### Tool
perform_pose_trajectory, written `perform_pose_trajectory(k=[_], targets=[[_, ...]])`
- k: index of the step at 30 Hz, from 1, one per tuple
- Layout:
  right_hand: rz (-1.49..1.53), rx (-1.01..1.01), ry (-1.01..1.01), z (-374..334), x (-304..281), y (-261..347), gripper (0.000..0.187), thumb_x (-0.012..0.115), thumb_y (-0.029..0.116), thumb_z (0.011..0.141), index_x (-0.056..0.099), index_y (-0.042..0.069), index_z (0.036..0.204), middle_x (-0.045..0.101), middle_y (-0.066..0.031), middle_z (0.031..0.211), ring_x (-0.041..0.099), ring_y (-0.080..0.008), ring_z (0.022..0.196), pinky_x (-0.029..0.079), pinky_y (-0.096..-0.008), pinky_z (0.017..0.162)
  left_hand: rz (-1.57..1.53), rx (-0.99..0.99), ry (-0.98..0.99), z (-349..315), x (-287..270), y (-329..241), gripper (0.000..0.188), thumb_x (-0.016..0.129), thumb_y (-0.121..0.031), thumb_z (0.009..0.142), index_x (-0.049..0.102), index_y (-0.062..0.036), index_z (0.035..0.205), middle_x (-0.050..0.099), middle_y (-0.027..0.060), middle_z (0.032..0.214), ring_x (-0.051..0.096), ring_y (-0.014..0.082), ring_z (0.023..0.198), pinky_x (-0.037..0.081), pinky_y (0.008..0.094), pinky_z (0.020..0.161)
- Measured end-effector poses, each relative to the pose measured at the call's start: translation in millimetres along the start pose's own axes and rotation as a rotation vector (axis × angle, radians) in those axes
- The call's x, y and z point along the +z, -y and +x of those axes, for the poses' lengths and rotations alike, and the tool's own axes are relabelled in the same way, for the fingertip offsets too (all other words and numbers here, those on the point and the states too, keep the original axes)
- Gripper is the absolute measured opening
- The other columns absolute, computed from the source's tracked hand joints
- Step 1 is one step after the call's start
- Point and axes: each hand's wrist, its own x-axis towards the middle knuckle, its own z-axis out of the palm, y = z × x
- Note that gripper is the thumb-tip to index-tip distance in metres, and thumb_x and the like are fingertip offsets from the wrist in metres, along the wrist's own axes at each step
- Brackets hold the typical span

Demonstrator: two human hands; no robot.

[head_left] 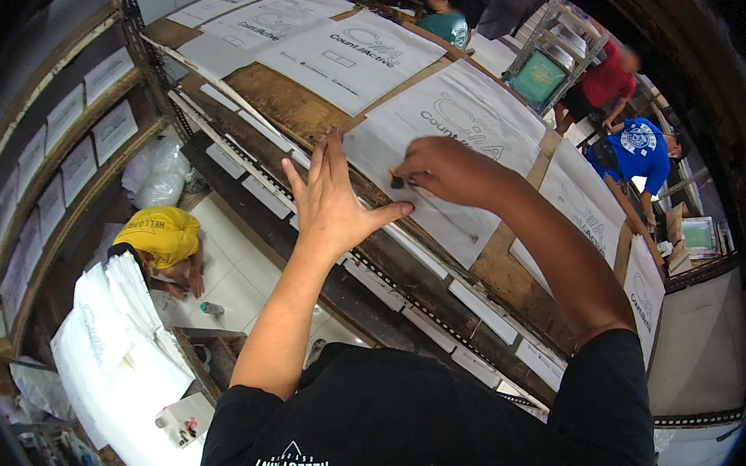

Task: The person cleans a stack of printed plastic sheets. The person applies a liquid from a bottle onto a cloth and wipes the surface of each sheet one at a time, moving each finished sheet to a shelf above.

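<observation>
A white printed sheet [460,108] lies on the brown tabletop, with grey lettering and dark smudges near its near end. My left hand [331,197] is open, fingers spread, over the table edge at the sheet's near left corner; whether it presses down I cannot tell. On the sheet, my right hand [456,169] is closed, its fingertips pinching a small dark object [397,181] against or just above the surface. The object's kind is too small to tell.
More printed sheets [351,59] lie along the long table. Below its edge run slotted metal rails [377,285]. A stack of white sheets [119,341] stands at left, near shelves [75,125]. A person in yellow [159,237] crouches on the floor; others work at right.
</observation>
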Motion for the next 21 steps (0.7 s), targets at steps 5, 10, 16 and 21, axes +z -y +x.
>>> perform_pose_trajectory(k=[5,10,16,21], targets=[[0.007,-0.024,-0.042,-64,2,2,0.021,0.065,0.011,0.092,0.075,0.008,0.11,0.064,-0.0177,0.092,0.065,-0.0363,0.093,0.051,-0.0464,0.082,-0.011,-0.012,0.023,2,-1,-3,0.151,0.08,-0.081,0.055,0.019,0.0117,0.156,0.031,0.0274,0.162,0.025,0.0346,0.154,0.003,0.0681,0.122],[0.023,0.066,0.03,-104,-5,13,0.02,0.064,0.013,0.095,0.075,0.009,0.112,0.064,-0.0169,0.091,0.065,-0.0352,0.093,0.051,-0.0465,0.082,0.017,-0.032,0.036,1,-1,-2,0.152,0.08,-0.082,0.055,0.017,0.0121,0.156,0.029,0.0279,0.162,0.024,0.0352,0.155,0.003,0.0668,0.122],[0.099,0.337,0.387,-87,-45,5,0.02,0.065,0.02,0.097,0.076,0.01,0.11,0.069,-0.0165,0.097,0.069,-0.0314,0.091,0.053,-0.0415,0.081,0.014,-0.028,0.038,-1,-2,0,0.153,0.08,-0.081,0.056,0.013,0.0122,0.157,0.027,0.0299,0.162,0.023,0.0367,0.155,0.005,0.0663,0.122],[0.155,-0.059,-0.249,-18,-25,-33,0.018,0.069,0.015,0.093,0.077,0.007,0.107,0.073,-0.0143,0.1,0.07,-0.0303,0.094,0.054,-0.0403,0.084,-0.074,0.05,-0.067,-3,3,-1,0.152,0.082,-0.077,0.058,0.009,0.0117,0.158,0.028,0.0322,0.161,0.027,0.0395,0.153,0.009,0.0672,0.122]])
